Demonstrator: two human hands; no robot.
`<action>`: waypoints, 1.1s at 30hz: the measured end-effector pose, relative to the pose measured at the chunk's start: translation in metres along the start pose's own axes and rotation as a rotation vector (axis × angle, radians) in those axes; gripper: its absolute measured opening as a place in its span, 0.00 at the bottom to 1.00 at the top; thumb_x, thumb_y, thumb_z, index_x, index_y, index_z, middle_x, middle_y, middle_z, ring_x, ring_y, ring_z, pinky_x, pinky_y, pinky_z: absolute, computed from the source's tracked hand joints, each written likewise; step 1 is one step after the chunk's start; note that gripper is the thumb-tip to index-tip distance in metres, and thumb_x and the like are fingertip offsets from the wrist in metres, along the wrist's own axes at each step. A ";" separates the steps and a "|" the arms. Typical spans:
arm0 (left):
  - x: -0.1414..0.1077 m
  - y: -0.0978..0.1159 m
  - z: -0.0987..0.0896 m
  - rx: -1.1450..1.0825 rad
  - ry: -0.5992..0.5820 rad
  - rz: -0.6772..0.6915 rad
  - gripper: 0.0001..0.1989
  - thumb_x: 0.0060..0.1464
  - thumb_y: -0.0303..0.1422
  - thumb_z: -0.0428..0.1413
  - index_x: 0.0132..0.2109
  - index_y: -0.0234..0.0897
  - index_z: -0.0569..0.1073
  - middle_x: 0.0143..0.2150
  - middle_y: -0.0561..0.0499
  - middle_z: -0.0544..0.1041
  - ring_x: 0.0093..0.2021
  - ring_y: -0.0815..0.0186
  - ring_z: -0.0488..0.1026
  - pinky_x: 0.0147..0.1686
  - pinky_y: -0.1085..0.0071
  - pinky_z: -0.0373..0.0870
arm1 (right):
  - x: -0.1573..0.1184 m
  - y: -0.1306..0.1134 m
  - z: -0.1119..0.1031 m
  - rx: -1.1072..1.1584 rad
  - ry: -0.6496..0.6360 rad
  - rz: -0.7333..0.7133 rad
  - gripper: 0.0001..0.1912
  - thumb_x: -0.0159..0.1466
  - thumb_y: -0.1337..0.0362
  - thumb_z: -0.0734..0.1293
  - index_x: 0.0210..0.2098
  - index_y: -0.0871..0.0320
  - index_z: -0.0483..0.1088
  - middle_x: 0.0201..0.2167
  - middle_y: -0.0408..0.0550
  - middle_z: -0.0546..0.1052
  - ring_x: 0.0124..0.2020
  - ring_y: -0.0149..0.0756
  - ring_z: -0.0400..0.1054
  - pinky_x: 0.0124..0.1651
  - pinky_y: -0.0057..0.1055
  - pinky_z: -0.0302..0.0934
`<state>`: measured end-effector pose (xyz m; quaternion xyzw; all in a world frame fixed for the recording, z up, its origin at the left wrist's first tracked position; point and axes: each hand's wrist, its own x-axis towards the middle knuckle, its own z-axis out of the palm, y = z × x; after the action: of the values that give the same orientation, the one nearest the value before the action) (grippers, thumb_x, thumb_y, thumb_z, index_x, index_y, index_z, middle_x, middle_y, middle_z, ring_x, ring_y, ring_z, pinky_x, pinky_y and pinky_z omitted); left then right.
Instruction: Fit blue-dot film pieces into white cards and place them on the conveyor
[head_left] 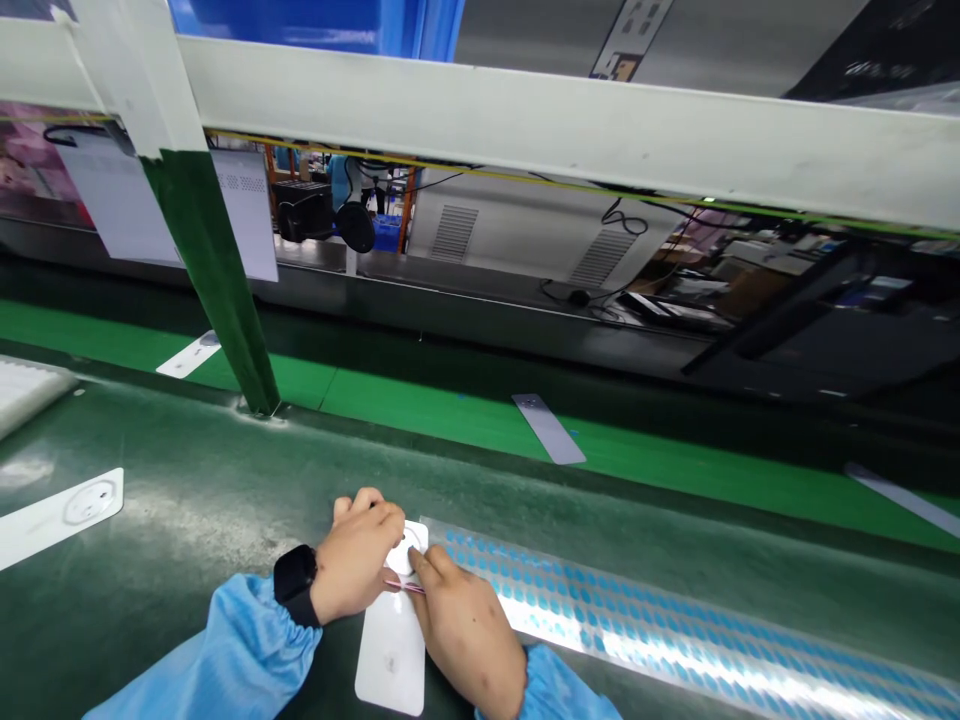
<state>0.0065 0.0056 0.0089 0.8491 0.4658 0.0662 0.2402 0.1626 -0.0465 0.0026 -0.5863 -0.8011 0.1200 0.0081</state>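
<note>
A white rounded-end panel lies on the green bench beneath both hands. It has a round ring-shaped feature near its far end. My left hand, with a black watch at the wrist, curls over the panel's far left edge, its fingers closed on it. My right hand is closed over the panel's right side, its index fingertip near the ring. A thin reddish stick-like thing extends from the right hand towards the left thumb; its kind is unclear. Close by on the right lies a clear sheet of small blue dots.
Another white panel rests on the bench at left. Behind a raised edge runs a green conveyor belt carrying several panels, including a greyish one. A green-and-white post and a white beam stand ahead.
</note>
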 end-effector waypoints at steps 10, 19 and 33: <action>0.002 0.002 -0.002 0.012 -0.030 -0.017 0.15 0.46 0.34 0.64 0.37 0.40 0.66 0.48 0.52 0.71 0.51 0.57 0.60 0.42 0.61 0.53 | -0.002 -0.004 0.001 -0.075 -0.007 -0.021 0.22 0.62 0.73 0.58 0.54 0.59 0.67 0.40 0.52 0.76 0.34 0.39 0.74 0.34 0.29 0.63; 0.004 0.001 0.000 0.036 -0.021 -0.003 0.16 0.43 0.32 0.66 0.34 0.39 0.66 0.47 0.53 0.71 0.51 0.58 0.60 0.41 0.63 0.52 | -0.002 -0.001 -0.002 -0.073 -0.024 -0.023 0.21 0.63 0.69 0.59 0.56 0.57 0.66 0.43 0.53 0.75 0.36 0.40 0.73 0.35 0.29 0.63; 0.009 -0.002 0.002 0.008 -0.019 0.011 0.21 0.38 0.33 0.69 0.31 0.36 0.63 0.45 0.52 0.70 0.48 0.58 0.60 0.40 0.64 0.53 | 0.000 0.001 -0.015 -0.046 -0.091 -0.006 0.20 0.64 0.67 0.60 0.55 0.53 0.67 0.44 0.51 0.75 0.39 0.40 0.73 0.38 0.29 0.62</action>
<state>0.0106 0.0131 0.0048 0.8532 0.4589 0.0578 0.2410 0.1658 -0.0435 0.0171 -0.5779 -0.8050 0.1280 -0.0418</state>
